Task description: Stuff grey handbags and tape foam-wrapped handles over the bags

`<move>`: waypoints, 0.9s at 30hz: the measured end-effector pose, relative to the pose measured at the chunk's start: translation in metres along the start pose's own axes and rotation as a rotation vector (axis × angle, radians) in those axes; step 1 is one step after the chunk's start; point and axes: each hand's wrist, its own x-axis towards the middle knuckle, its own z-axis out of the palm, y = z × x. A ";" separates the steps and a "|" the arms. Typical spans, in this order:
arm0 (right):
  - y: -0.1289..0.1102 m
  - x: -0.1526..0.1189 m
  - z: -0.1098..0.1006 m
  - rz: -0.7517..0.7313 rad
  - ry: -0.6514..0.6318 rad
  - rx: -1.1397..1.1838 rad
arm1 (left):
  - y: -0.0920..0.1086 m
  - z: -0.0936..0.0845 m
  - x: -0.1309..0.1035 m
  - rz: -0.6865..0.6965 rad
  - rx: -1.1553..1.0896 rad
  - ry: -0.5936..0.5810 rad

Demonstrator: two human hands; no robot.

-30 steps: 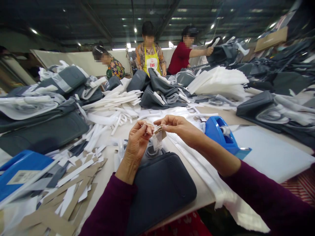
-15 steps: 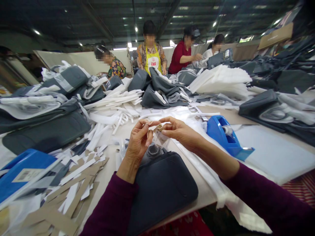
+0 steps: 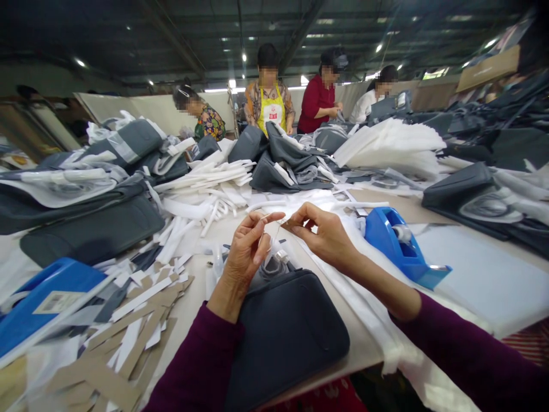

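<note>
In the head view, my left hand (image 3: pixel 245 257) is raised above a dark navy zip bag (image 3: pixel 295 335), its thumb and fingers closed on a thin pale string (image 3: pixel 277 232). Across from it my right hand (image 3: pixel 325 233) pinches a small brown piece (image 3: pixel 287 224), too small to name surely. The fingertips of both hands nearly meet. The bag lies flat near the table's front edge. Behind it, grey strap material (image 3: pixel 272 264) in clear wrap is partly hidden by my left hand.
A blue tape dispenser (image 3: pixel 392 240) stands right of my right hand, another blue dispenser (image 3: pixel 45 300) at far left. Cardboard and paper strips (image 3: pixel 146 309) lie left of the bag. White foam rods (image 3: pixel 218 177) and wrapped dark bags (image 3: pixel 291 160) are heaped ahead. Several people work beyond.
My right hand has turned, and the small brown piece has shifted slightly right, away from my left fingers. The left index finger is straighter now. The view has shifted slightly.
</note>
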 end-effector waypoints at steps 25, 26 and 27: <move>-0.002 0.000 0.004 0.431 -0.309 0.603 | 0.003 0.005 -0.003 -0.027 0.074 -0.070; -0.002 -0.001 0.005 0.416 -0.271 0.559 | 0.003 0.005 -0.003 -0.017 0.073 -0.067; 0.001 -0.001 0.006 0.413 -0.247 0.541 | 0.003 0.005 -0.003 -0.005 0.072 -0.065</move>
